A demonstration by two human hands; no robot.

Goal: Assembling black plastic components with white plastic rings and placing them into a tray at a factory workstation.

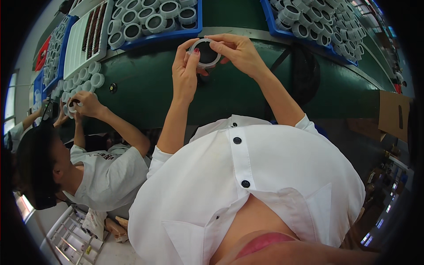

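Observation:
Between both hands, above the near part of the green bench, I hold a round white ring-shaped part with a black disc face (207, 53). My left hand (184, 70) grips its left side, the thumb with a red nail lying over the rim onto the black face. On the upper right, my right hand (236, 51) pinches the rim with thumb and fingers. The fingers beneath the part are mostly hidden. Beyond it stands a blue tray (199, 20) heaped with similar white rings with dark centres.
Another blue tray (276, 32) of rings stands far right. A black bag (305, 73) lies on the green bench (145, 84). To the left, a white tray (79, 57) holds rows of dark parts. A co-worker (106, 176) handles a ring there, beside loose white rings (97, 80).

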